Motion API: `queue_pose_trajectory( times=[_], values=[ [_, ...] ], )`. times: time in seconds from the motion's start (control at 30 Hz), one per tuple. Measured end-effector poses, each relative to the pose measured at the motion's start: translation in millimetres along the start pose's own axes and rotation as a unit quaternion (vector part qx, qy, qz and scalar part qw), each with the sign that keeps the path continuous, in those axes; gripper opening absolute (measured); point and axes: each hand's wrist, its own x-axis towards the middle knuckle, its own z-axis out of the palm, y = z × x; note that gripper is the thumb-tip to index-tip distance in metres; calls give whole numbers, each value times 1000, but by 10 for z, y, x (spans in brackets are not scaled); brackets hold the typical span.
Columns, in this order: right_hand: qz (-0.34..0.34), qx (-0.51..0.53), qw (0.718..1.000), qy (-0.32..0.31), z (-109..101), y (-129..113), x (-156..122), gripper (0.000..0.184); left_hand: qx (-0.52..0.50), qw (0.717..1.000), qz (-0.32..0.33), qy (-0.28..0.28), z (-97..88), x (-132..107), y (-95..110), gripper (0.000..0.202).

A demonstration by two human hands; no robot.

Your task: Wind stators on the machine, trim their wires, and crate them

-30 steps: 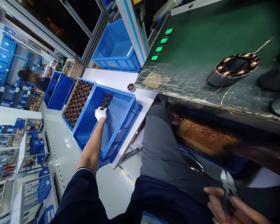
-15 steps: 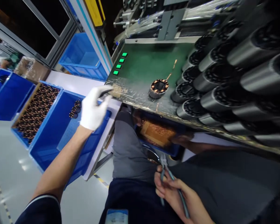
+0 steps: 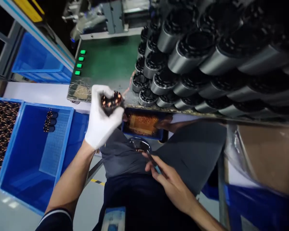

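The gloved left hand has its grip clamped on a copper-wound coil, held in the air just off the near edge of the green worktop. A blue bin sits at 9 o'clock of the coil, and stacked metal cylinders lie at 2 o'clock. At 5 o'clock, over the lap, the bare right hand has its grip closed on cutters.

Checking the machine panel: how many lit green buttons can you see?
4: green buttons in a slanted row along the left edge of the green bench top, beyond the left hand. None seems hidden.
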Motion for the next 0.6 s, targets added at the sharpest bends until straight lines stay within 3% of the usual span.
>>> queue_pose_trajectory(
  times=[0.13,0.23,0.4,0.6],
  values=[
    [-147,-38,988,38,-51,-328,96,56,-74,997,-3,15,92,-495,418,49],
    [-226,-46,972,43,-82,-517,148,59,-71,997,7,-9,156,-709,483,51],
    [-244,-83,966,29,-86,-625,154,55,-123,992,27,-16,158,-837,443,53],
    [-241,-50,969,30,-26,-582,129,52,-46,996,-1,-78,105,-931,416,41]
  ],
)
